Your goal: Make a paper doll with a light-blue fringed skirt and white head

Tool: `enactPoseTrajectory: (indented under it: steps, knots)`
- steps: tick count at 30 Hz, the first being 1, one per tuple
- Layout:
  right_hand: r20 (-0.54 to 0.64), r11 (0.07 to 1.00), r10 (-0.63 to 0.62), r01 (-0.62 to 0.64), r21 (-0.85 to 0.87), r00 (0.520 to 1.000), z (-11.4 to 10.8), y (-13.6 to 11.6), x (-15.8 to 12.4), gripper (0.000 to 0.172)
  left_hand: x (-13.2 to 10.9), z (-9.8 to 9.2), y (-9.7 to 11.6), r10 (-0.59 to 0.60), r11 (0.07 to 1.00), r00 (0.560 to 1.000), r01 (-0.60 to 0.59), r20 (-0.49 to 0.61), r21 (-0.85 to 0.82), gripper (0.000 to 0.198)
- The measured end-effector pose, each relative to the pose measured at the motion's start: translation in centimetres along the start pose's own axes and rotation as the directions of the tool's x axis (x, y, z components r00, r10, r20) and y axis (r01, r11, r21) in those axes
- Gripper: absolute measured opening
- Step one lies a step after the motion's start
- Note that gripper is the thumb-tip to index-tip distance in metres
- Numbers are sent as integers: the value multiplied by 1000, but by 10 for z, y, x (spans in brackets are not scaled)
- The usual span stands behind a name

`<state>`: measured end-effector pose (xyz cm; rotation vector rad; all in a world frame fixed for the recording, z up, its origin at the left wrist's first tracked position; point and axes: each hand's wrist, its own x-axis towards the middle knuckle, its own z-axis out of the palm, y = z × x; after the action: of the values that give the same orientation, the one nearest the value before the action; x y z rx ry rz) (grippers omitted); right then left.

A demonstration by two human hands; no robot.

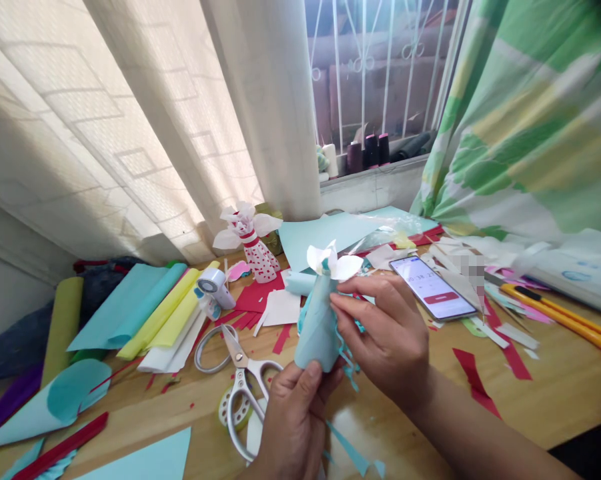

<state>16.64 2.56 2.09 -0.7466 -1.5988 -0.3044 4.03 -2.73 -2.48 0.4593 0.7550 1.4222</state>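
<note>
A light blue paper cone [316, 330] stands nearly upright over the table, topped with white paper petals [334, 261]. My left hand [300, 407] is closed around its wide lower end, thumb in front. At the upper right side of the cone, the thumb and fingers of my right hand [387, 327] pinch its edge near the neck; exactly what lies between the fingertips is partly hidden. Curly blue paper strips [349, 365] hang behind the cone. White-handled scissors [240, 363] lie on the table left of my hands, beside a roll of clear tape [225, 408].
A finished-looking red-and-white paper flower cone [260, 257] stands behind. A phone [433, 288] lies right, near a yellow cutter [560, 313]. Rolled coloured papers [130, 303], a glue gun-like white device [217, 285] and another blue cone [45, 407] are left. Red scraps [475, 383] litter the wooden table.
</note>
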Motion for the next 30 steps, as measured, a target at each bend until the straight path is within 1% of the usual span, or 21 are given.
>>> enactPoseTrajectory:
  steps: [11,14,17,19,21,23,24,25,26,28,30]
  knots:
    - [35,999,28,-28,19,999,4,-2,-5,17,1,-2,0,20,1000,1000,-20,-4,-16,9]
    - [65,999,34,-37,37,997,4,-4,-5,16,1,0,1,27,1000,1000,-27,0,-6,7]
    - [102,992,29,-41,117,994,-2,-9,-2,11,1,2,5,46,999,999,-45,8,-8,7]
    - [77,975,36,-52,214,996,-10,-12,2,9,2,2,8,46,999,999,-46,5,-23,7]
    - [19,942,110,-110,317,994,-16,-13,4,13,2,2,13,32,998,999,-32,1,-49,7]
    - [1,893,256,-236,382,967,-18,-10,4,13,2,2,16,25,997,1000,-24,5,-72,6]
    - [23,863,332,-314,396,943,-18,-8,4,10,3,1,17,28,997,1000,-27,10,-74,7]
    - [66,829,398,-389,401,915,-16,-5,3,6,3,0,17,34,997,999,-33,17,-66,8]
    - [126,793,446,-456,404,886,-14,-3,1,7,3,-1,16,45,998,999,-43,25,-50,9]
    - [259,713,503,-565,415,825,-10,0,0,18,4,-3,12,97,995,995,-97,37,9,12]
    - [334,656,526,-622,427,783,-9,-2,0,26,4,-5,7,176,975,984,-178,30,129,17]
